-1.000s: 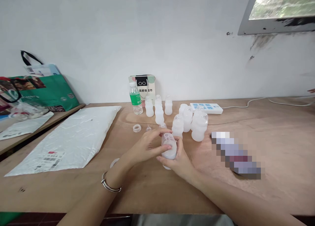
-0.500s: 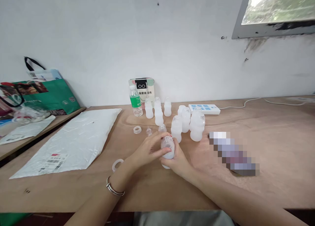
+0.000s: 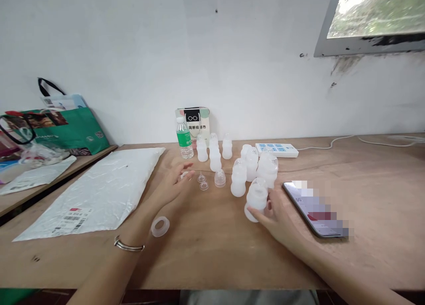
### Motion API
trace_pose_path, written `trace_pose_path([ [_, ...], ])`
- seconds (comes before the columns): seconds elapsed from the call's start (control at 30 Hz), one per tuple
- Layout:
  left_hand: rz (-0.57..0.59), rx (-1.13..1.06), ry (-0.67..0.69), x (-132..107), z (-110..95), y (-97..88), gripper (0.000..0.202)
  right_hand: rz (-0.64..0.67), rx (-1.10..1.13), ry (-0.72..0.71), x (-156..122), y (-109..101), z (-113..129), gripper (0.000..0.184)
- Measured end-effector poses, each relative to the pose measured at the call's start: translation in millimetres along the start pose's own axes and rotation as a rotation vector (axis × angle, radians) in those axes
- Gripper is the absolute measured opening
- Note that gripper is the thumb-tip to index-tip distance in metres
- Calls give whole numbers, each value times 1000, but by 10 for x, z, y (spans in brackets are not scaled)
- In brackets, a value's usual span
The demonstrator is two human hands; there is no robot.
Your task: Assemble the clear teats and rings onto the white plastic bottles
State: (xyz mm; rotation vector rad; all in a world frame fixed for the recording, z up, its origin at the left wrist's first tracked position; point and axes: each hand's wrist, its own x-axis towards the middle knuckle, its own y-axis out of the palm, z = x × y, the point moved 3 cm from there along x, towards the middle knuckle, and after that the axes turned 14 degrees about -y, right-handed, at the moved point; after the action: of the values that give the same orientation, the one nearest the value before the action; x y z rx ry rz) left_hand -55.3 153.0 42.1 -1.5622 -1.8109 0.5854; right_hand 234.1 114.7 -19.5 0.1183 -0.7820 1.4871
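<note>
My right hand [image 3: 277, 214] grips a small translucent white baby bottle [image 3: 256, 199] and holds it on the wooden table [image 3: 212, 252], beside a cluster of several similar bottles [image 3: 252, 165]. My left hand [image 3: 174, 183] reaches forward with its fingers apart, its fingertips at a clear plastic ring [image 3: 184, 175] that it mostly covers. Just right of that hand lie two small clear teats [image 3: 202, 181] and a clear dome cap [image 3: 219, 178]. Another clear ring [image 3: 160, 226] lies near my left wrist, which wears a metal bracelet.
A phone [image 3: 315, 210] lies right of my right hand. At the back stand a green-labelled water bottle [image 3: 184, 139], a small printed box [image 3: 195, 121] and a white power strip [image 3: 277, 149]. A white plastic mailer [image 3: 99, 187] lies left; a green bag [image 3: 59, 128] sits on a side table.
Both hands were together on one bottle at the table's centre. My right hand has carried it right to the bottle cluster, and my left hand has let go and reached forward to the ring.
</note>
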Motion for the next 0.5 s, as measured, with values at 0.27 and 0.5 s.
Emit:
trace_pose_path([
  [0.27, 168, 292, -48, 305, 137, 179, 34, -9, -110, 2, 160, -80, -54, 27],
  [0.5, 74, 318, -131, 487, 411, 97, 45, -99, -90, -62, 85, -68, -160, 61],
])
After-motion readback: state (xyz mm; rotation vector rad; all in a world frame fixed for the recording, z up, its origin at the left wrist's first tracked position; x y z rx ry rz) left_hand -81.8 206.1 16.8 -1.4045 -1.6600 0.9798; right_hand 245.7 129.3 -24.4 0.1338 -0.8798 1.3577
